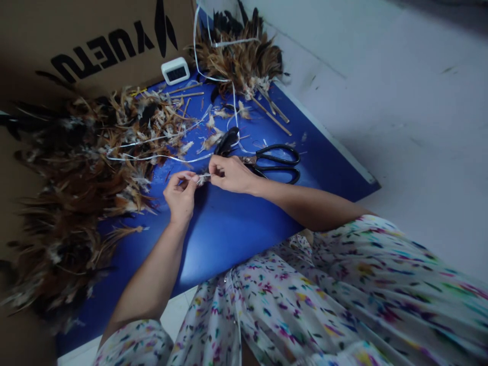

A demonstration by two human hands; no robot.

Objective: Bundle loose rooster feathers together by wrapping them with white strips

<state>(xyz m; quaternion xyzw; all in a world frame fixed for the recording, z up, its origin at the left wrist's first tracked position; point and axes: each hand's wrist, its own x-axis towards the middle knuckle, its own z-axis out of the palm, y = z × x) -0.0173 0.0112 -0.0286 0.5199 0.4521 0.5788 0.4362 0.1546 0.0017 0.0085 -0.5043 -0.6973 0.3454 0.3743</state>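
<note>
My left hand is closed in a pinch on a small feather with a downy, pale grey base. Close beside it, my right hand pinches a thin white string stretched across the short gap between the hands. My fingers cover most of what they grip. A glossy black feather shows just beyond my right knuckles; whether it joins the held piece I cannot tell. Black-handled scissors lie right by my right hand, their blades partly hidden behind it.
Loose brown feathers heap along the left of the blue table. A feather bundle with sticks lies at the back, near a white digital clock. White ribbon trails across. A cardboard box stands behind.
</note>
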